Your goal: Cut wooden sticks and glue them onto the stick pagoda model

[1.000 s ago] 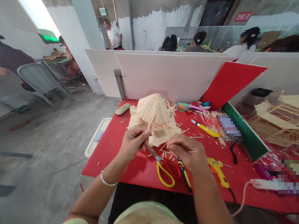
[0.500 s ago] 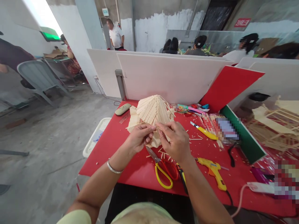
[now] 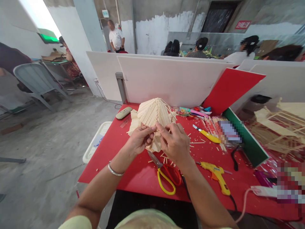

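Note:
A little model house of pale wooden sticks point(image 3: 153, 111), with a peaked, ribbed roof, stands on the red tabletop in front of me. Before its near side, my left hand point(image 3: 141, 138) is closed, thumb and index fingertip pinched together. My right hand point(image 3: 176, 143) meets it there, index finger and thumb curled in a pinch at the left fingertips. Whatever lies between the fingers is too small to make out. Just below the hands are scissors point(image 3: 166, 186) with yellow and red handles. Short stick offcuts point(image 3: 164, 156) lie beside their blades.
To the right are a yellow glue gun point(image 3: 218, 175) with a cord, a yellow utility knife point(image 3: 209, 136) and bundled sticks point(image 3: 211, 125). A green board point(image 3: 247, 140) stands past them. White panels point(image 3: 166, 79) close off the back. An eyeglass case point(image 3: 124, 113) sits far left.
The view has shifted slightly. Both hands stay together at the near side of the stick house, and the right fingers have closed in a little toward the left fingertips.

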The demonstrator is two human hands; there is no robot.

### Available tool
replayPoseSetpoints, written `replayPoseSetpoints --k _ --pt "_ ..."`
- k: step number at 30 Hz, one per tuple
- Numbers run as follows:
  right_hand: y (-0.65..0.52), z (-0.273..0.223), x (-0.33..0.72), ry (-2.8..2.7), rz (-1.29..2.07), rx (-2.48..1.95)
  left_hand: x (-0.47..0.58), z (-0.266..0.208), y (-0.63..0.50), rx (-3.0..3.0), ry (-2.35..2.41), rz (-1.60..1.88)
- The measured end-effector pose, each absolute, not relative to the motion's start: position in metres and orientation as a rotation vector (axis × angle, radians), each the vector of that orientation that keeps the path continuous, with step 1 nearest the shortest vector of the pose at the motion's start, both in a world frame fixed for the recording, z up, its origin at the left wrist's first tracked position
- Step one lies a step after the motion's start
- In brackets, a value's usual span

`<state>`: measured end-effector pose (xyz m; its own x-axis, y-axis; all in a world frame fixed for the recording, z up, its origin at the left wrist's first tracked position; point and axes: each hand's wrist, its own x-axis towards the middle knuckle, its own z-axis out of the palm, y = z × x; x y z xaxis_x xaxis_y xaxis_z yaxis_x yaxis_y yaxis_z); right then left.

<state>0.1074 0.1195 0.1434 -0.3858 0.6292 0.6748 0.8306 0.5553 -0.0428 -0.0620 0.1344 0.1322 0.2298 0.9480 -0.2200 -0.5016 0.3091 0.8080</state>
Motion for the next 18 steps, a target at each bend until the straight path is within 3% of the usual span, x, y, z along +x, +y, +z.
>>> replayPoseSetpoints --k 18 --pt "0.1229 0.1470 0.1017 -2.153 -0.494 -1.181 -0.0670 0.1350 0.1429 0.544 0.786 1.090"
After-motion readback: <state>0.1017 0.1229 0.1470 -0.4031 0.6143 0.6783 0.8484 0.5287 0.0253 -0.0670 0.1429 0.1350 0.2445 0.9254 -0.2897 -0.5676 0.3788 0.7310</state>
